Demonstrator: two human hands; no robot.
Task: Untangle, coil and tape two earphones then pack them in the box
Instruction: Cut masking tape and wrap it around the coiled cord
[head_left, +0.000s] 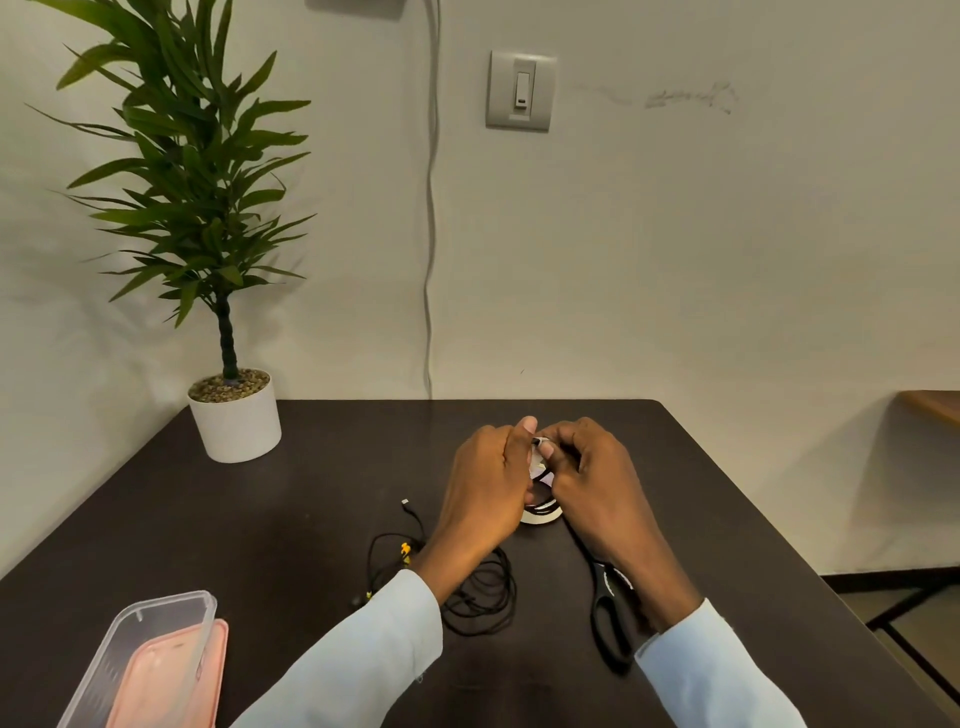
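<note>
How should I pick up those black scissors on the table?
Grab the black scissors by the handle loops, the end nearest the person. They lie flat with the blades pointing away, toward the tape roll, so come from the near side and above, slipping fingers into the loops. The right hand and its sleeve hover over part of them, so that arm probably needs to move first.
</note>
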